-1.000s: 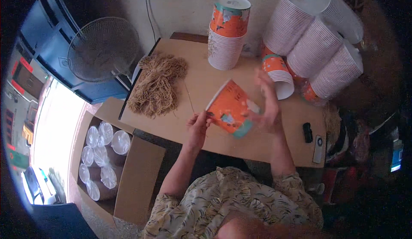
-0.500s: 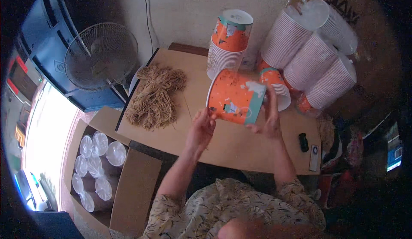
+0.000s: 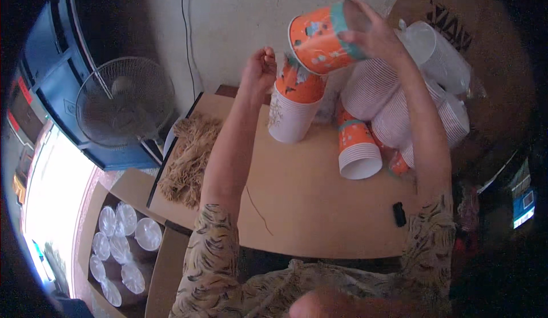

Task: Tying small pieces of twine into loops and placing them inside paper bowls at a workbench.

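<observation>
right hand (image 3: pixel 371 30) is gripping the orange paper tub (image 3: pixel 317 38), now lifted off the table (image 3: pixel 308 204) & hovering over the tub stack (image 3: pixel 294 107); left hand (image 3: pixel 260 70) raised alongside, closed on nothing visible.

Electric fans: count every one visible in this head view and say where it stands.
1: a round wire-grille fan stands on the floor left of the brown table. Others may be hidden.

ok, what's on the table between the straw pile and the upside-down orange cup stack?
Head view: the person's left forearm crosses above it; beneath, bare table with one thin loose strand.
</observation>
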